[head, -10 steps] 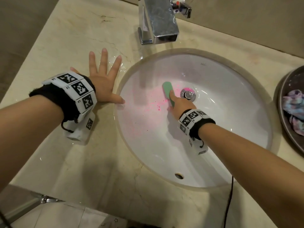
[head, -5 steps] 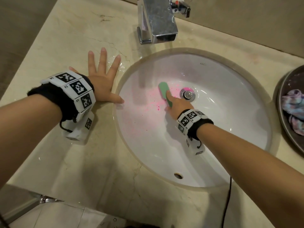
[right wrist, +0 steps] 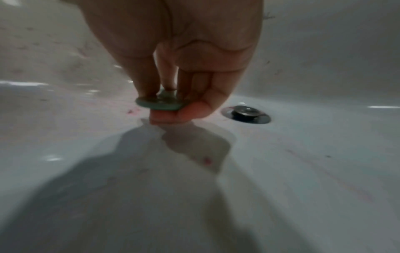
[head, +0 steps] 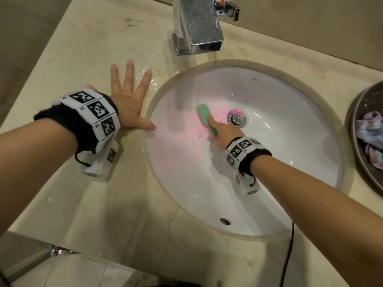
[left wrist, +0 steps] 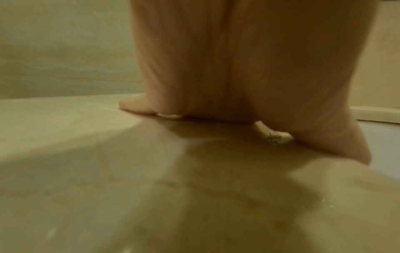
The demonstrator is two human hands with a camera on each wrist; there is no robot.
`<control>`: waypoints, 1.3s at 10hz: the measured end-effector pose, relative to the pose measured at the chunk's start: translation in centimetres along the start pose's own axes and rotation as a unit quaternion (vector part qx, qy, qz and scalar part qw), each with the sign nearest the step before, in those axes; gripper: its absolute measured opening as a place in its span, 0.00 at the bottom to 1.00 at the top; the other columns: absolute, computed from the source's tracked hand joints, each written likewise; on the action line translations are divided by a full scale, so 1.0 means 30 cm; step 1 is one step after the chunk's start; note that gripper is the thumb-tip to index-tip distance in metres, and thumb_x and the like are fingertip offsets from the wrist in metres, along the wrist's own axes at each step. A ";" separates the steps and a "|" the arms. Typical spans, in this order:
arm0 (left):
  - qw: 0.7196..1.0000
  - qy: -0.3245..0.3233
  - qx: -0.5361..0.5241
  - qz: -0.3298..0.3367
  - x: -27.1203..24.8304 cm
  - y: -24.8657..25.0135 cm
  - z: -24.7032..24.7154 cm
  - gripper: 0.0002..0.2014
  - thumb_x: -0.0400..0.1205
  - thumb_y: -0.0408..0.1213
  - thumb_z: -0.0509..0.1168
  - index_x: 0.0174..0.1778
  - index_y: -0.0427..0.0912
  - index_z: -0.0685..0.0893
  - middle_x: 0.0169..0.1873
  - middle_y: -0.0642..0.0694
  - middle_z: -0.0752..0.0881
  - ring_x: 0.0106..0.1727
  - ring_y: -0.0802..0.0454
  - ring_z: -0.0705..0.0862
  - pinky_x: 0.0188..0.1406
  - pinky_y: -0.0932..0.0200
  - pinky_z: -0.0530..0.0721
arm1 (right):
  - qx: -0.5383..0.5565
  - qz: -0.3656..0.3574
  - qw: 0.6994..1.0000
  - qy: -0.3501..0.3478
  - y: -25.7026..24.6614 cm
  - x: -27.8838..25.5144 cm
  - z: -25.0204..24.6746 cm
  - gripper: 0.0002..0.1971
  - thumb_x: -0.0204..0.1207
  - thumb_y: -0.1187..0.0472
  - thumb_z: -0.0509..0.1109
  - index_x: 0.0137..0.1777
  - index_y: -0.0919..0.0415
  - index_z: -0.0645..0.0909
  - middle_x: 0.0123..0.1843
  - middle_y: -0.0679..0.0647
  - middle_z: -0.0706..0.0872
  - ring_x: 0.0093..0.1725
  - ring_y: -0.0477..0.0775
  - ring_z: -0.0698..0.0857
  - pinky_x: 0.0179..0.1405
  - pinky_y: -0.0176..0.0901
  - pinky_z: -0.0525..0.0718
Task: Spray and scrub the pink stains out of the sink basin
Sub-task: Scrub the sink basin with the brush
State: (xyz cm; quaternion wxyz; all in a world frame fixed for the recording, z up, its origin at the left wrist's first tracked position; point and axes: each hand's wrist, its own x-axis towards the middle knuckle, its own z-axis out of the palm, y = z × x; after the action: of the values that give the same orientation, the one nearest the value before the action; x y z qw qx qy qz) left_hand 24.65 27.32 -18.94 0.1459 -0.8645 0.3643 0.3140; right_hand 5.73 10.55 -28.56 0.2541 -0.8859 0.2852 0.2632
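Head view: the right hand (head: 224, 133) grips a green scrubber (head: 205, 118) and bears it on the sloping wall of the white sink basin (head: 290, 125), just left of the drain (head: 236, 118). Pink stains (head: 186, 133) lie scattered left of and below the scrubber, with a pink patch at the drain's far rim, so scrubbing appears unfinished. The left hand (head: 129, 104) lies flat on the wet tabletop (head: 83, 48), fingers spread and the thumb at the basin's rim, probably to brace the body. A faucet (head: 199, 27) stands behind; a dish with a crumpled cloth (head: 371, 133) sits at right.

Left wrist view: the palm is pressed to the tabletop; the picture is blurred.

Right wrist view: the fingers (right wrist: 188, 85) press on top of the scrubber while the thumb curls beneath, pinching it edge-on, a hold that probably concentrates pressure.
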 end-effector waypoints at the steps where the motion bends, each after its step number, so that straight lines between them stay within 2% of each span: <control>1: 1.000 -0.002 -0.002 -0.001 -0.001 0.001 0.000 0.63 0.66 0.68 0.69 0.73 0.61 0.20 0.74 0.48 0.18 0.77 0.36 0.23 0.63 0.14 0.46 | -0.024 -0.049 0.998 -0.025 -0.053 -0.034 0.046 0.31 0.83 0.53 0.59 0.81 0.40 0.48 0.48 0.57 0.84 0.40 0.56 0.81 0.43 0.42 0.81; 2: 1.000 -0.002 -0.002 -0.001 -0.003 0.004 -0.001 0.63 0.66 0.67 0.69 0.73 0.61 0.19 0.74 0.47 0.17 0.77 0.36 0.23 0.63 0.14 0.46 | -0.060 -0.051 0.997 -0.017 -0.043 -0.024 0.041 0.30 0.83 0.52 0.58 0.81 0.37 0.48 0.47 0.58 0.85 0.39 0.56 0.81 0.43 0.43 0.82; 3: 1.000 -0.002 -0.003 -0.002 -0.004 0.004 -0.002 0.63 0.66 0.67 0.69 0.73 0.61 0.20 0.74 0.48 0.18 0.77 0.36 0.23 0.63 0.14 0.46 | -0.054 -0.004 0.999 0.007 0.000 0.008 0.006 0.30 0.84 0.54 0.57 0.81 0.38 0.47 0.34 0.51 0.77 0.37 0.55 0.79 0.37 0.44 0.80; 4: 1.000 0.000 -0.002 -0.004 -0.006 0.006 -0.002 0.63 0.66 0.67 0.69 0.74 0.61 0.20 0.74 0.48 0.18 0.77 0.36 0.24 0.63 0.14 0.46 | -0.027 0.012 0.999 0.024 0.007 0.015 -0.001 0.31 0.83 0.55 0.57 0.81 0.41 0.47 0.34 0.52 0.76 0.39 0.56 0.81 0.38 0.46 0.82; 5: 1.000 0.003 -0.001 -0.007 -0.008 0.008 0.000 0.63 0.66 0.67 0.69 0.74 0.60 0.21 0.74 0.47 0.18 0.77 0.36 0.24 0.63 0.14 0.46 | -0.002 -0.035 0.999 -0.001 -0.036 -0.010 0.036 0.31 0.83 0.54 0.58 0.82 0.41 0.48 0.43 0.56 0.83 0.38 0.55 0.82 0.43 0.46 0.84; 6: 1.000 0.005 -0.001 -0.006 -0.007 0.011 -0.001 0.63 0.66 0.67 0.69 0.75 0.60 0.21 0.75 0.47 0.19 0.77 0.36 0.24 0.63 0.15 0.46 | -0.034 -0.069 0.997 -0.019 -0.055 -0.036 0.074 0.31 0.83 0.51 0.59 0.81 0.37 0.48 0.46 0.58 0.85 0.38 0.55 0.79 0.45 0.46 0.83; 7: 1.000 0.004 0.000 -0.006 -0.005 0.011 -0.003 0.63 0.66 0.67 0.69 0.75 0.59 0.22 0.74 0.47 0.19 0.77 0.36 0.24 0.63 0.15 0.46 | -0.058 -0.045 0.997 -0.013 -0.010 -0.033 0.058 0.30 0.83 0.52 0.58 0.80 0.36 0.48 0.46 0.58 0.84 0.38 0.56 0.78 0.43 0.45 0.81; 8: 1.000 0.003 0.002 -0.007 -0.006 0.010 -0.002 0.63 0.66 0.67 0.69 0.75 0.59 0.22 0.74 0.47 0.19 0.77 0.36 0.24 0.63 0.15 0.46 | -0.039 0.004 0.999 0.011 0.026 -0.008 0.021 0.30 0.84 0.54 0.56 0.81 0.38 0.47 0.35 0.53 0.78 0.33 0.54 0.77 0.33 0.43 0.77; 9: 1.000 0.005 0.003 -0.006 -0.007 0.012 -0.004 0.63 0.66 0.67 0.69 0.75 0.60 0.21 0.74 0.47 0.19 0.77 0.36 0.24 0.63 0.14 0.47 | -0.010 -0.003 1.000 0.007 -0.002 0.008 0.011 0.31 0.83 0.55 0.57 0.82 0.42 0.47 0.44 0.57 0.83 0.38 0.55 0.78 0.40 0.45 0.79; 10: 1.000 0.005 0.002 -0.008 -0.008 0.011 -0.003 0.63 0.66 0.67 0.69 0.75 0.60 0.21 0.75 0.47 0.19 0.77 0.36 0.24 0.63 0.14 0.47 | 0.002 -0.048 0.999 -0.006 -0.046 -0.009 0.040 0.31 0.83 0.54 0.58 0.82 0.41 0.49 0.50 0.59 0.85 0.39 0.55 0.80 0.47 0.46 0.84; 11: 1.000 0.006 0.004 -0.008 -0.006 0.009 0.000 0.63 0.66 0.67 0.69 0.74 0.60 0.21 0.75 0.47 0.19 0.77 0.36 0.24 0.63 0.14 0.47 | -0.034 -0.075 0.996 -0.028 -0.034 -0.031 0.058 0.31 0.83 0.51 0.59 0.81 0.36 0.48 0.51 0.60 0.85 0.42 0.57 0.81 0.48 0.44 0.80; 12: 1.000 0.007 0.003 -0.006 -0.003 0.008 0.001 0.63 0.66 0.68 0.69 0.74 0.61 0.21 0.74 0.47 0.19 0.77 0.36 0.24 0.63 0.14 0.47 | -0.072 -0.047 0.996 -0.025 0.019 -0.036 0.033 0.30 0.84 0.52 0.57 0.80 0.35 0.48 0.48 0.60 0.85 0.43 0.59 0.82 0.47 0.47 0.82; 13: 1.000 0.009 0.002 -0.004 -0.001 0.007 0.003 0.63 0.65 0.68 0.69 0.74 0.61 0.21 0.74 0.48 0.19 0.77 0.36 0.24 0.63 0.14 0.47 | -0.070 0.009 0.997 0.009 0.043 -0.013 0.003 0.30 0.84 0.55 0.55 0.81 0.37 0.46 0.41 0.57 0.80 0.39 0.57 0.80 0.38 0.45 0.80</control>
State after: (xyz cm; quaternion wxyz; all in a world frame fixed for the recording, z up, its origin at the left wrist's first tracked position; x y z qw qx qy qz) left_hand 24.43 27.22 -19.00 0.1459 -0.8684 0.3624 0.3053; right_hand 4.60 9.84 -28.79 0.1863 -0.9011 0.2763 0.2773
